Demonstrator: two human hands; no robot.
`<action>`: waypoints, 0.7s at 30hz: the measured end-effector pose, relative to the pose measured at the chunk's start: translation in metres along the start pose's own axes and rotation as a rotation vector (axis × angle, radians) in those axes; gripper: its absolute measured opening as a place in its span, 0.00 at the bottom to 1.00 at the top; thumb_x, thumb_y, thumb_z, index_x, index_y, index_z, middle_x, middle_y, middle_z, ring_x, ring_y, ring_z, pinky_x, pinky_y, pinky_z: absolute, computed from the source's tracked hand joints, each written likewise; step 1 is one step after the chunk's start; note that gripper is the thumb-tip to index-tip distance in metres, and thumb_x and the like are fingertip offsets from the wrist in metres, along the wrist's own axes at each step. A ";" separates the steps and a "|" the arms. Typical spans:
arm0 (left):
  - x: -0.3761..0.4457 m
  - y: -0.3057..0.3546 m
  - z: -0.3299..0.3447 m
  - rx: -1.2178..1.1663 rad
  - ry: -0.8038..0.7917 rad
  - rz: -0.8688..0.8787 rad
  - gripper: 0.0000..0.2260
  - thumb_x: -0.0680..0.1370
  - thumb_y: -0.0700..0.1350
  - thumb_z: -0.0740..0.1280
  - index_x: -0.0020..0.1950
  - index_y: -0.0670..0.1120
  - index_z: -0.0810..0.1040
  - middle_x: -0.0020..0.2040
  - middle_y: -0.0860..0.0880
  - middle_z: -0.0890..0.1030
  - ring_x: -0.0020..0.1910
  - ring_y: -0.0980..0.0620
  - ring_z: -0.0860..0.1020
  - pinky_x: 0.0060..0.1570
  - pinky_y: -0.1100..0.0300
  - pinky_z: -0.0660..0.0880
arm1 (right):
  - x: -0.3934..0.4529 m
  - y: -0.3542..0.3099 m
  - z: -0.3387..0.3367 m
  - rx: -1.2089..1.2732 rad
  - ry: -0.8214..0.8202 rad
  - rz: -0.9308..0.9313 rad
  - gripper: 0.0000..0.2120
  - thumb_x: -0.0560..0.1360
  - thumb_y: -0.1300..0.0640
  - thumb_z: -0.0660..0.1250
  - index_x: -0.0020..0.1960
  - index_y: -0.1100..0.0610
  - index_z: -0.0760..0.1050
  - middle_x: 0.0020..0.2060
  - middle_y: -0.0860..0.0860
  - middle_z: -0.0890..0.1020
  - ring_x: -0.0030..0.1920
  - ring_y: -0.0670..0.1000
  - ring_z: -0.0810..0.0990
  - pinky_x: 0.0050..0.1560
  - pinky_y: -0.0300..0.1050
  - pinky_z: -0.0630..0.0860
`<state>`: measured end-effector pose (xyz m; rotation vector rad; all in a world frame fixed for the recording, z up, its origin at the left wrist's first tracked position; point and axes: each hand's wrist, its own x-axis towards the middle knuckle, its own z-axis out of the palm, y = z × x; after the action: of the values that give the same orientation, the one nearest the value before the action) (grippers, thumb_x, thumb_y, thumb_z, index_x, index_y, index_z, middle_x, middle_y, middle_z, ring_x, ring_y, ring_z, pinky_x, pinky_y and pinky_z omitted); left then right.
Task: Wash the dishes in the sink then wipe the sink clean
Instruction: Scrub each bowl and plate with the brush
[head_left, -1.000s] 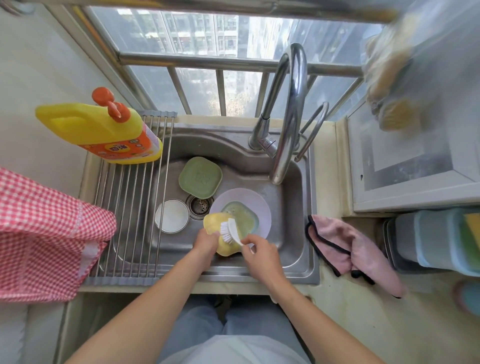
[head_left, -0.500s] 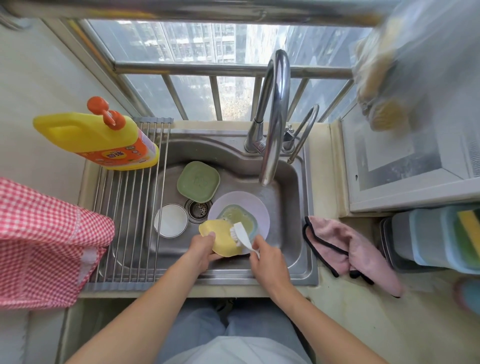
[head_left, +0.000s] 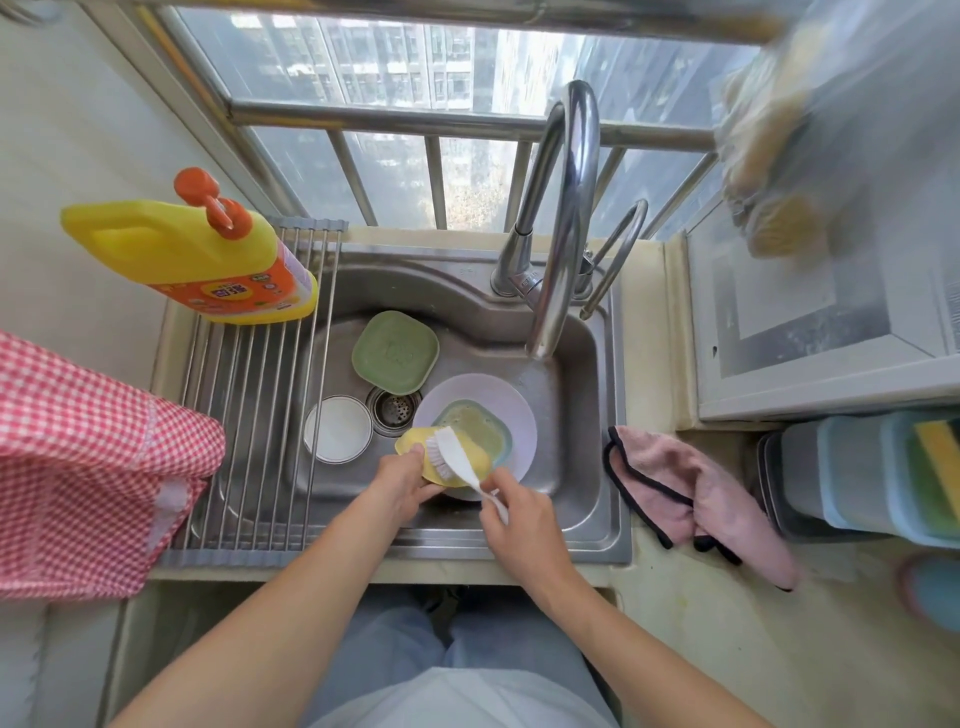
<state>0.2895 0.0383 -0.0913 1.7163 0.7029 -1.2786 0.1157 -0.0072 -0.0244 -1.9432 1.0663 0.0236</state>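
Head view shows a soap bottle (head_left: 192, 254) on the rack (head_left: 249, 415) far left. Next, in the sink (head_left: 582, 457), sit a white lid (head_left: 337, 428) and a green dish (head_left: 395, 352). Left hand (head_left: 402, 480) pinches the yellow dish (head_left: 465, 460) by its near rim, over the plate (head_left: 519, 410). Right hand (head_left: 519, 514) is curled tight round the brush (head_left: 457, 454) handle, bristles on the dish. That dish looks light, stiff and likely slippery when wet, so the rim is the best hold. A pink cloth (head_left: 691, 493) lies at right
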 end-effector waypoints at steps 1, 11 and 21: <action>0.000 -0.001 -0.001 -0.005 -0.004 -0.002 0.16 0.85 0.40 0.59 0.71 0.34 0.69 0.62 0.35 0.79 0.51 0.40 0.80 0.48 0.46 0.78 | 0.001 0.004 0.000 0.018 0.017 -0.004 0.05 0.77 0.59 0.65 0.51 0.51 0.76 0.35 0.45 0.78 0.35 0.48 0.73 0.36 0.41 0.69; 0.001 0.000 -0.007 -0.040 -0.013 0.000 0.13 0.85 0.40 0.60 0.68 0.35 0.72 0.49 0.39 0.81 0.46 0.41 0.81 0.44 0.44 0.82 | -0.003 0.019 0.001 -0.017 0.042 -0.109 0.03 0.78 0.52 0.67 0.51 0.48 0.73 0.37 0.45 0.80 0.37 0.51 0.78 0.39 0.49 0.74; 0.001 -0.004 -0.008 -0.055 -0.039 0.002 0.13 0.85 0.41 0.60 0.68 0.36 0.71 0.51 0.39 0.80 0.48 0.41 0.81 0.44 0.47 0.82 | -0.004 0.014 0.001 -0.010 0.059 -0.108 0.08 0.77 0.56 0.68 0.43 0.51 0.70 0.31 0.46 0.72 0.33 0.50 0.70 0.35 0.47 0.70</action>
<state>0.2906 0.0475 -0.0926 1.6434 0.7067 -1.2762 0.1043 -0.0069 -0.0333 -2.0190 0.9995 -0.0888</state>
